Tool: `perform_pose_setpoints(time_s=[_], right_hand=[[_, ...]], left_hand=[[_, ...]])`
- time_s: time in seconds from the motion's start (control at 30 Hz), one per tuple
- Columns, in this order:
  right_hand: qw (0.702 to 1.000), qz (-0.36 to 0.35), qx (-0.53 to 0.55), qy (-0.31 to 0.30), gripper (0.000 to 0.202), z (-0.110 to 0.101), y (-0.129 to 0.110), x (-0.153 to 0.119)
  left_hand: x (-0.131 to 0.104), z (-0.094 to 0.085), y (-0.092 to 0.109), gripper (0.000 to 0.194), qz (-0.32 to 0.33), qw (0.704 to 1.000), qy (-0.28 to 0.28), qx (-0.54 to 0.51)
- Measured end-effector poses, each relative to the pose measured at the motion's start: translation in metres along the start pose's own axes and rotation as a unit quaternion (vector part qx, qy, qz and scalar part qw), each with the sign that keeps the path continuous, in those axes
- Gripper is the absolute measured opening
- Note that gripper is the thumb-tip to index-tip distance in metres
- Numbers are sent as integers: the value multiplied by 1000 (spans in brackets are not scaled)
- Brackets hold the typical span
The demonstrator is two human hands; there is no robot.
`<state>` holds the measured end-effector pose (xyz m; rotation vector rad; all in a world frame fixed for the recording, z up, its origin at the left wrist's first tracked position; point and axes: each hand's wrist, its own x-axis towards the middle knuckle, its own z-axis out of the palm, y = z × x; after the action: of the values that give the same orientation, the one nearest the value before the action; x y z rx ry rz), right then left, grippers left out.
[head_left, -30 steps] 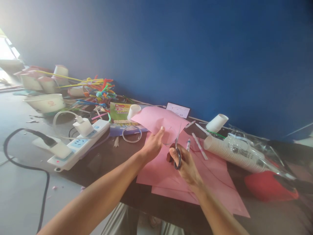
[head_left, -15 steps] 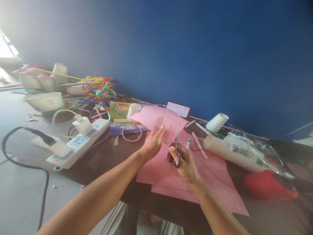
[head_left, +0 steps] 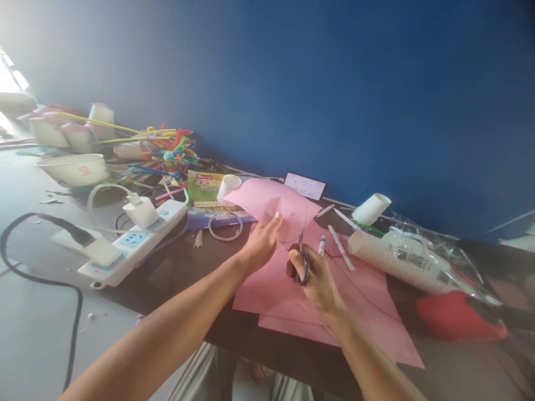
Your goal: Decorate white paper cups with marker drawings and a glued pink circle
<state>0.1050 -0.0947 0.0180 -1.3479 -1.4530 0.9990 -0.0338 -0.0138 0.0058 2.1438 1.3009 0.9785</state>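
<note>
My left hand (head_left: 262, 244) pinches the lower edge of a pink sheet of paper (head_left: 267, 195), thumb on top, holding it raised above the table. A curved drawn line shows on the sheet near its right side. In my right hand (head_left: 315, 275) is a pair of scissors (head_left: 304, 264) with dark handles, fingers wrapped through the loops. Its blades point up and away, at the right part of the raised sheet. Beneath both hands lie more pink sheets (head_left: 292, 312), overlapping on the dark table. A capped marker (head_left: 321, 245) lies on them beside my right hand.
At left stands a power strip (head_left: 137, 245) with plugs and cables. Behind it are a paper bowl (head_left: 75, 170) and colourful pipe cleaners (head_left: 175, 147). A stack of paper cups (head_left: 401, 262) and a red object (head_left: 460, 317) lie right. A phone (head_left: 304, 185) leans against the blue wall.
Both hands keep nearly the same place, with the paper and scissors still held. The raised sheet has shifted very slightly, and the phone's timer has advanced by a second.
</note>
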Motion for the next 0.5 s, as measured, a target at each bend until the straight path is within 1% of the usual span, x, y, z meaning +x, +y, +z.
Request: perform_pose_setpoints(time_s=[0.1,0.2,0.37,0.5], right_hand=[[1000,-3,-12,1,37,0,0,1],[1000,-6,-20,-2,35,-1,1,1],[999,-1,-31,-5,34,-2,2,0],[999,-4,-38,-7,34,-3,4,1]], left_hand=[[0,-2,2,62,-24,999,-30,23],[1,-5,4,63,-22,999,-35,26],[1,-7,7,59,-5,1000,-19,11],[1,-8,6,51,37,999,-4,-19]])
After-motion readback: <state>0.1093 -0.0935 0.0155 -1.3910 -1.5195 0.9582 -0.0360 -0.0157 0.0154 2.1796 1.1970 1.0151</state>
